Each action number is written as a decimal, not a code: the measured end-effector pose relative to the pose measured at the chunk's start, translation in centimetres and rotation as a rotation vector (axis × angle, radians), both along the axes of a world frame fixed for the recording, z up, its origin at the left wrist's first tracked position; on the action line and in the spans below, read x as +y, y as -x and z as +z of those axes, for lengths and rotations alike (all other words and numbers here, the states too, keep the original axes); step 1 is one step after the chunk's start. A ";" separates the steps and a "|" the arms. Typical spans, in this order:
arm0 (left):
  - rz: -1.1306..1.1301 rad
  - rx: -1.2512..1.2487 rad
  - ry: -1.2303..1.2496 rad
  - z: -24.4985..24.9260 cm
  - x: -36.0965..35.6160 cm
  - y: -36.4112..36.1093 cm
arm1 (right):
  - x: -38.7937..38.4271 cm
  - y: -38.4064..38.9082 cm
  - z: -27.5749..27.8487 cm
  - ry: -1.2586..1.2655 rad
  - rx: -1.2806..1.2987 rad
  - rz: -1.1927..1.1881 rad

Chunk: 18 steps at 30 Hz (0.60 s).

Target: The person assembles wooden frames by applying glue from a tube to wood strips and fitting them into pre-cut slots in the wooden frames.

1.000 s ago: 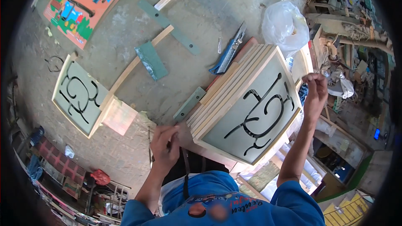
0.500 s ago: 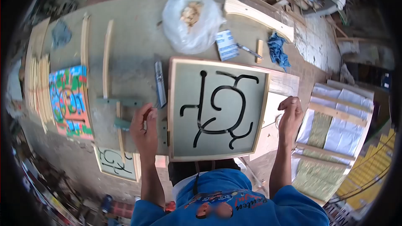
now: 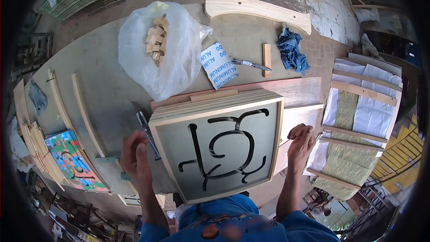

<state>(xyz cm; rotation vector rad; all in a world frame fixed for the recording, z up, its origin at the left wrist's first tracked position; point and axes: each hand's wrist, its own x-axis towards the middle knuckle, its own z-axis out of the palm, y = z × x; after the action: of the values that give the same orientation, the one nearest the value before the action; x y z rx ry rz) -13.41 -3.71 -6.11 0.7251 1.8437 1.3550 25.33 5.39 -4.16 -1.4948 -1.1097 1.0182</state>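
A wooden-framed grey panel [image 3: 215, 157] with curving dark slots cut through it lies between my hands, near my body. Its far side [image 3: 219, 101] shows several pale wood layers. Left of it, my left hand [image 3: 136, 154] hovers with fingers loosely bent and thumb apart, holding nothing visible. A metal-bodied cutter-like tool [image 3: 148, 134] lies just beyond those fingers. On the other side, my right hand [image 3: 301, 139] is raised off the frame with its fingers curled together; whatever is inside, if anything, is hidden. Neither hand touches the frame.
A plastic bag [image 3: 174, 67] of small wood blocks stands behind the frame. Nearby are a printed paper packet [image 3: 219, 65], a pen [image 3: 251, 64], a wood strip [image 3: 267, 60] and a blue cloth [image 3: 292, 51]. A painted panel [image 3: 74, 161] and thin sticks [image 3: 38, 145] lie left.
My view has shifted, so the bag looks nearer and the frame's layered far side now shows. Both hands stay beside the frame; the left hand's fingers have loosened slightly.
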 end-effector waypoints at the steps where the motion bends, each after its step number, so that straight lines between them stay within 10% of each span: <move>1: -0.035 0.032 -0.011 0.0 0.4 0.1 | 0.2 -0.4 -0.1 0.012 0.011 0.097; 4: -0.083 0.064 -0.022 -0.3 1.2 0.2 | 1.7 0.0 -0.2 0.090 -0.350 0.156; 18: -0.175 0.009 -0.143 -1.6 2.1 0.4 | 6.4 1.7 -0.1 0.218 -0.231 0.348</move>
<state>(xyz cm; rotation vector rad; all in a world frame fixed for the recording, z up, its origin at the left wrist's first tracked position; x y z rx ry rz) -13.77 -1.66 -7.69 0.9449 1.6594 1.3798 23.65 11.76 -4.27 -1.6588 -1.5001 1.2594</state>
